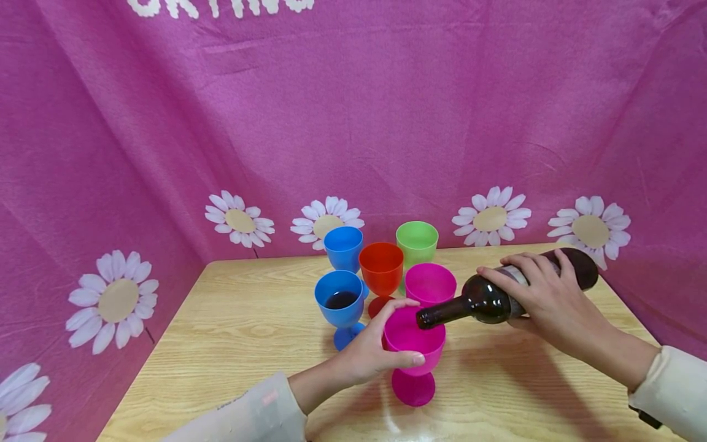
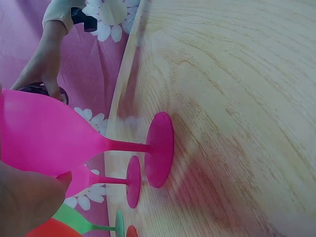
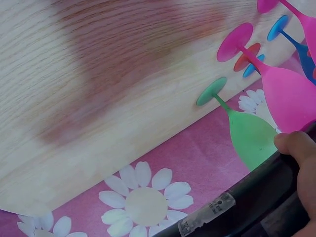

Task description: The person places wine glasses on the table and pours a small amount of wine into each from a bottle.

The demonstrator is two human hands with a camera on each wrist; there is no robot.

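Observation:
The left hand [image 1: 364, 356] grips the bowl of the nearest pink goblet [image 1: 433, 354], thumb on the near side and fingers round the far rim. That goblet stands upright, its round foot flat on the table in the left wrist view. In the right hand [image 1: 544, 301] is a dark glass wine bottle [image 1: 488, 299] with a pale label, held round its body. The bottle tilts down to the left, its mouth over the pink goblet's opening. No stream of liquid shows at the mouth. Dark liquid lies in the front blue goblet [image 1: 338, 313], left of the left hand.
Behind the held goblet stand a second pink goblet [image 1: 431, 283], a red goblet [image 1: 381, 270], a green goblet [image 1: 417, 239] and another blue goblet [image 1: 342, 245], close together. The wooden table [image 1: 232, 344] ends at a pink cloth backdrop [image 1: 353, 123] with daisies.

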